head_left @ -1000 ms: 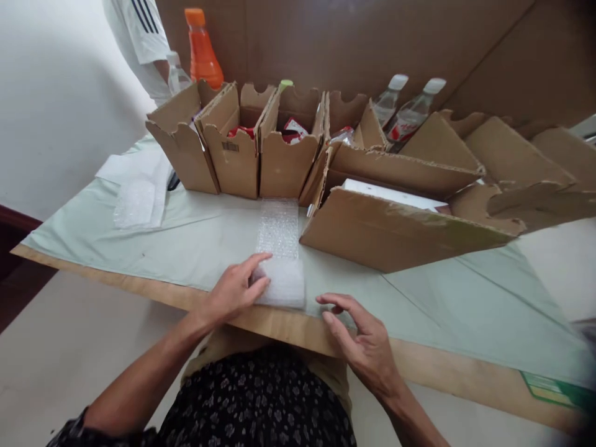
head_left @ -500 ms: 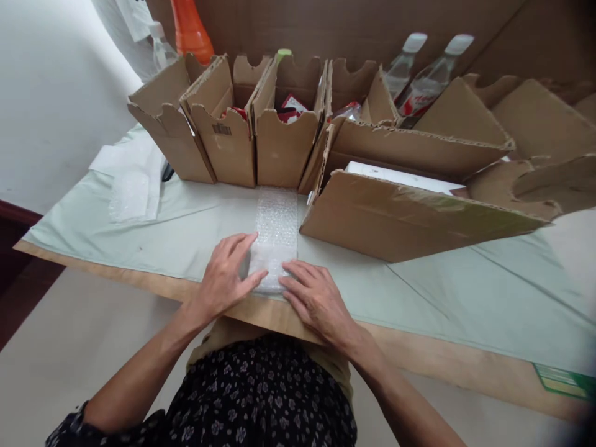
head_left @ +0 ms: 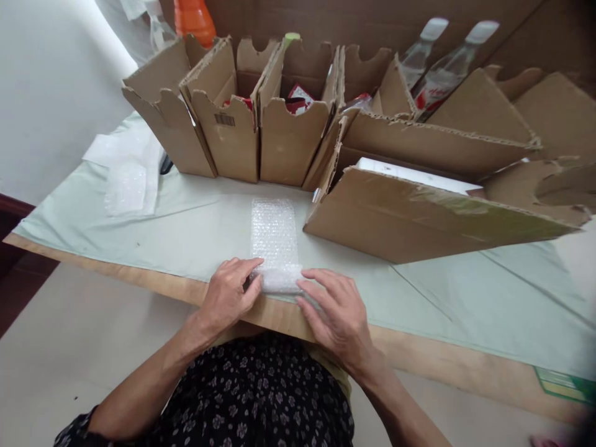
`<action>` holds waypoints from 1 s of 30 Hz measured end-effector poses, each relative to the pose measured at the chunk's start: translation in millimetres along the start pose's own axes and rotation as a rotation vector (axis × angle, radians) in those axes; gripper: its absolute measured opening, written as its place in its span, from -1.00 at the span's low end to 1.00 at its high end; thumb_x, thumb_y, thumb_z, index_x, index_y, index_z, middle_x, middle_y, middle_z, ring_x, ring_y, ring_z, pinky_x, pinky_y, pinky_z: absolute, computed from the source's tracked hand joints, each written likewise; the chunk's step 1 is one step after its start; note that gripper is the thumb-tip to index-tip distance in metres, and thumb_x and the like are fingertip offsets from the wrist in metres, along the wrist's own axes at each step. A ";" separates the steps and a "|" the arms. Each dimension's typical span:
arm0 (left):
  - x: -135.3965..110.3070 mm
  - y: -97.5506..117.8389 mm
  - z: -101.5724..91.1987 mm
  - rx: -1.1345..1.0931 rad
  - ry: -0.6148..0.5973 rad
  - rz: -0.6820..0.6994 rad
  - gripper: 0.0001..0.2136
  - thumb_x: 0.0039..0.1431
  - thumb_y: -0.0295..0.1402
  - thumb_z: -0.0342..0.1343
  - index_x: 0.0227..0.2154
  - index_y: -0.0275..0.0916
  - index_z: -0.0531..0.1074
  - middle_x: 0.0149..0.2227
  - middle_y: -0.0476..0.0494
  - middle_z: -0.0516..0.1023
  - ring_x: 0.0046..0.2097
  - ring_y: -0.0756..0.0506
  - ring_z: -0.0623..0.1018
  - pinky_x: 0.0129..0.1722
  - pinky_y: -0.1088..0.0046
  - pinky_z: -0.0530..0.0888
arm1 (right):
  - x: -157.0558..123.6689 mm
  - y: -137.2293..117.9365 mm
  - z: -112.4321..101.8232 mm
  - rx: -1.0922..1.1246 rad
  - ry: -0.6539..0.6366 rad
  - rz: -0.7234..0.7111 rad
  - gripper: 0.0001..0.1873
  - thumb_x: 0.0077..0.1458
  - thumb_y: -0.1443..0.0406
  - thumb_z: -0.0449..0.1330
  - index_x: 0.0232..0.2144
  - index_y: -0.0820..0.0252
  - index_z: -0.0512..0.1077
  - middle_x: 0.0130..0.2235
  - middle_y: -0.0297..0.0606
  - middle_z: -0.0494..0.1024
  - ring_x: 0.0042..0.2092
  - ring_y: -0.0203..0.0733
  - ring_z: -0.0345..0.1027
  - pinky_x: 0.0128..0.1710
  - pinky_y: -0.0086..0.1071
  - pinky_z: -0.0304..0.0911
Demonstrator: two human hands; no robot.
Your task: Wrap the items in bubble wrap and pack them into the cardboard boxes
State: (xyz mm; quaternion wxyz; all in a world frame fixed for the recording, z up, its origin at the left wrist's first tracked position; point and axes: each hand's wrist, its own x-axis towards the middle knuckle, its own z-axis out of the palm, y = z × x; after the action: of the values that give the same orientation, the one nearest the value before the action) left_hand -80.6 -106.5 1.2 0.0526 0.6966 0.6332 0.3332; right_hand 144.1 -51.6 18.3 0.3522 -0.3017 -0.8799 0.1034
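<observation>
A strip of clear bubble wrap (head_left: pixel 274 230) lies on the pale green cloth, its near end doubled over into a thick folded roll (head_left: pixel 282 279) by the table's front edge. My left hand (head_left: pixel 231 290) has thumb and forefinger closed on the left end of that roll. At the right end, my right hand (head_left: pixel 336 307) holds it between fingertips and thumb, the fingers slightly spread. Whether anything lies inside the fold cannot be made out.
Open cardboard bins (head_left: pixel 235 139) stand in a row behind, some with red packets inside. A wide carton (head_left: pixel 419 217) with a white box (head_left: pixel 419 176) sits at right. More bubble wrap pieces (head_left: pixel 128 177) lie at left. Bottles (head_left: pixel 459 68) stand behind the bins.
The near end of the bubble wrap has been folded over further, and its far end has drawn away from the bins towards me. My hands have moved to the two ends of the fold.
</observation>
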 end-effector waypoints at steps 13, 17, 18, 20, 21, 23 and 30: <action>-2.3 2.6 -14.8 -0.109 -0.044 0.126 -0.79 0.41 -0.43 0.07 0.03 -0.25 0.48 -0.25 -0.13 0.64 -0.21 -0.13 0.57 -0.11 0.25 0.48 | 15.9 12.4 -1.4 0.120 -0.290 0.153 -0.72 0.40 0.24 0.12 0.06 0.08 0.54 -0.05 -0.17 0.69 -0.03 -0.02 0.54 -0.02 -0.10 0.37; 23.3 -12.8 6.5 0.056 -0.017 0.044 -0.80 0.39 -0.38 0.09 -0.03 -0.29 0.53 -0.22 -0.21 0.64 -0.19 -0.20 0.57 -0.13 0.20 0.47 | 13.4 13.4 3.9 -0.066 -0.162 0.068 -0.72 0.38 0.25 0.16 0.08 0.12 0.51 0.09 -0.05 0.62 0.08 0.07 0.48 0.00 -0.07 0.34; 28.0 -15.2 9.5 0.091 -0.016 0.022 -0.80 0.38 -0.37 0.10 -0.04 -0.29 0.54 -0.20 -0.24 0.64 -0.17 -0.22 0.57 -0.11 0.18 0.47 | 13.8 13.4 6.5 -0.087 -0.200 0.032 -0.72 0.36 0.26 0.17 0.07 0.13 0.50 0.12 -0.04 0.60 0.11 0.09 0.46 0.02 -0.06 0.33; 30.9 -15.6 9.9 0.111 0.008 -0.002 -0.79 0.38 -0.34 0.11 -0.04 -0.30 0.54 -0.16 -0.27 0.63 -0.13 -0.24 0.56 -0.08 0.15 0.48 | 16.0 13.6 10.7 -0.111 -0.281 -0.020 -0.72 0.34 0.30 0.18 0.06 0.16 0.51 0.16 -0.02 0.58 0.16 0.12 0.43 0.06 -0.03 0.32; 28.6 -13.4 7.4 0.091 0.021 0.006 -0.78 0.38 -0.33 0.12 -0.03 -0.31 0.53 -0.13 -0.28 0.63 -0.10 -0.24 0.56 -0.05 0.14 0.48 | 17.6 13.8 11.6 -0.109 -0.306 -0.026 -0.73 0.34 0.32 0.17 0.04 0.17 0.52 0.15 -0.03 0.58 0.16 0.13 0.42 0.06 -0.03 0.32; 17.7 -5.8 -1.0 0.010 0.024 0.061 -0.74 0.36 -0.30 0.16 0.02 -0.30 0.50 -0.06 -0.30 0.61 -0.02 -0.25 0.55 0.02 0.12 0.48 | 20.5 14.4 10.1 -0.048 -0.329 0.006 -0.75 0.36 0.34 0.15 0.02 0.15 0.53 0.08 -0.10 0.64 0.11 0.07 0.47 0.05 -0.05 0.31; 7.0 -0.2 -6.9 -0.089 -0.049 0.092 -0.77 0.38 -0.38 0.11 0.05 -0.24 0.48 -0.16 -0.19 0.64 -0.12 -0.19 0.57 -0.04 0.17 0.49 | 20.0 14.7 0.0 0.040 -0.307 0.163 -0.67 0.41 0.19 0.10 0.12 0.11 0.50 0.05 -0.11 0.65 0.01 0.04 0.51 0.02 -0.05 0.35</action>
State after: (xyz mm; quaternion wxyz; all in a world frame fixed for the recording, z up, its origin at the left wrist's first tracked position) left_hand -84.7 -102.5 9.2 0.0836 0.7298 0.5837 0.3459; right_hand 139.4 -27.8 23.6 0.2099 -0.3455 -0.8939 0.1940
